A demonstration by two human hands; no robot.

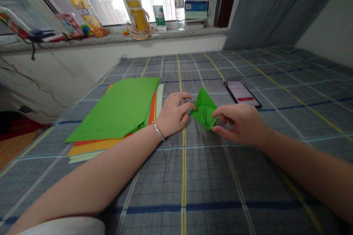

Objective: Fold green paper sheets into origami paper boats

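A small piece of folded green paper stands on the plaid cloth, with a peak at its top and creased flaps in its middle. At its left corner, my left hand grips the edge with a fingertip and thumb, the other fingers loosely bent. A silver bangle circles that wrist. My right hand has thumb and forefinger closed about the paper's right corner. The undersides of the folds are hidden.
Left of my hands lies a stack of coloured paper, green on top. A phone with a lit screen rests at right on the plaid cloth. Bottles and boxes line the windowsill.
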